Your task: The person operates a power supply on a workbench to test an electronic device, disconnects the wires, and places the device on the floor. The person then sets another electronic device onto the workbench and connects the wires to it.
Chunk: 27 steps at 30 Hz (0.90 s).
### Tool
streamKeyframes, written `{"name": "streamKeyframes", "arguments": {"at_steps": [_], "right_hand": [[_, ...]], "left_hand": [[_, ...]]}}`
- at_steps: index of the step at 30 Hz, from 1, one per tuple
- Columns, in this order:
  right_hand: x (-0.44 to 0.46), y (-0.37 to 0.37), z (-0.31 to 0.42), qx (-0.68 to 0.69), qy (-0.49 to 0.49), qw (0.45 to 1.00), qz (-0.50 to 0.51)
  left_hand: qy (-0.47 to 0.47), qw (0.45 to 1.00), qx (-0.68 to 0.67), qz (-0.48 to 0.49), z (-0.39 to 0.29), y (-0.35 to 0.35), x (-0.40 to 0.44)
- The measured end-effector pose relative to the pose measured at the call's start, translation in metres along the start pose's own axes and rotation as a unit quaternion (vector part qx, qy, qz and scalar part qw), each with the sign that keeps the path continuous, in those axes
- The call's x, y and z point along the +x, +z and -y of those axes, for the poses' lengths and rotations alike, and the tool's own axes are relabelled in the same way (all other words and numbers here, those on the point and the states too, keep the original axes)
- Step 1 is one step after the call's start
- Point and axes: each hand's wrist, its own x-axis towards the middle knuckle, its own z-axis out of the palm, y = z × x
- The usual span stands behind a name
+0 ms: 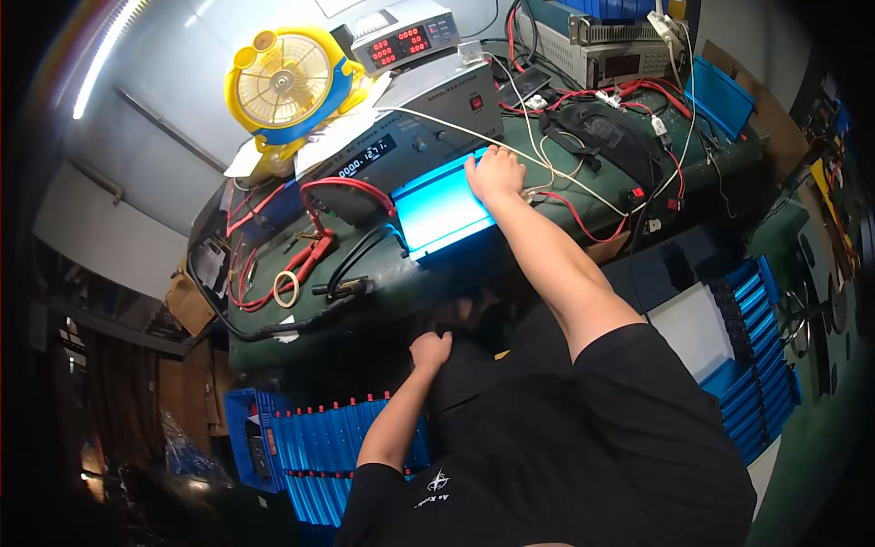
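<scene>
A shiny blue metal box (444, 208) lies on the green bench (392, 296) in front of a grey DC power supply (401, 123) with a lit display. My right hand (497, 173) rests on the box's upper right end, its fingers bent over the edge. Red and black cables meet the box's left end. Below the bench's front edge, near my body, is my left hand (430, 350), its fingers curled; whatever they may hold is too small to make out. Left of the box lie red clamps (313, 255) and a tan ring (286, 289).
A yellow and blue fan (284, 82) and a meter with red digits (406, 41) stand at the back. Tangled wires and a black strap (606, 137) lie to the right. Rows of blue boxes are stacked at lower left (319, 438) and lower right (761, 365).
</scene>
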Motion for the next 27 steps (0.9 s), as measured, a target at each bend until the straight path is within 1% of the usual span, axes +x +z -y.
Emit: {"name": "streamKeyframes", "arguments": {"at_steps": [2,6,8,9,12,13,14,16,17,18,20,21,22,24,26,27], "right_hand": [[0.000,0.000,0.000,0.003,0.000,1.000,-0.022],[0.000,0.002,0.000,-0.003,-0.001,0.999,-0.038],[0.001,0.003,-0.001,-0.004,-0.002,0.999,-0.040],[0.001,0.002,0.000,-0.004,-0.002,0.999,-0.040],[0.000,0.002,0.000,0.005,0.000,1.000,-0.029],[0.000,0.004,0.000,0.000,-0.004,0.999,-0.044],[0.000,0.006,-0.001,0.002,-0.005,0.999,-0.043],[-0.002,0.000,0.001,0.002,-0.004,0.999,-0.046],[-0.001,-0.007,0.001,0.015,0.000,1.000,0.010],[-0.001,-0.006,0.001,0.016,0.000,1.000,0.008],[0.000,-0.003,0.000,0.005,-0.005,1.000,0.000],[0.000,-0.003,0.000,0.004,-0.005,1.000,-0.001],[0.001,-0.003,0.000,0.004,-0.004,1.000,-0.004],[0.000,-0.001,0.000,0.003,-0.001,1.000,-0.003],[-0.001,-0.002,0.000,-0.004,-0.007,1.000,-0.020],[-0.001,-0.005,0.001,0.000,-0.002,1.000,-0.002]], "left_hand": [[0.018,0.999,-0.007,-0.040,-0.009,-0.001,-0.003],[0.029,0.999,0.027,-0.034,-0.033,-0.005,-0.005],[0.029,0.999,0.035,-0.008,-0.029,-0.010,-0.006],[0.022,1.000,0.015,0.011,-0.020,-0.010,-0.001],[-0.002,1.000,-0.015,0.001,0.002,-0.006,0.000],[0.000,0.999,-0.027,-0.022,0.002,-0.003,0.000],[-0.002,0.999,-0.027,-0.022,0.001,0.002,-0.001],[0.023,0.998,-0.028,-0.050,-0.015,0.000,-0.003],[0.016,1.000,-0.009,-0.024,-0.024,-0.003,-0.002],[0.017,0.999,-0.008,-0.026,-0.025,-0.007,-0.003],[0.024,1.000,0.011,0.005,-0.029,-0.012,-0.005],[0.031,0.999,0.001,-0.043,-0.014,0.006,0.003],[0.031,0.999,0.001,-0.043,-0.009,0.002,0.004],[-0.002,1.000,-0.026,-0.004,0.001,-0.003,0.002],[-0.005,0.999,-0.033,-0.020,-0.002,-0.002,-0.002],[0.002,0.999,-0.033,-0.037,-0.008,-0.001,-0.003]]}}
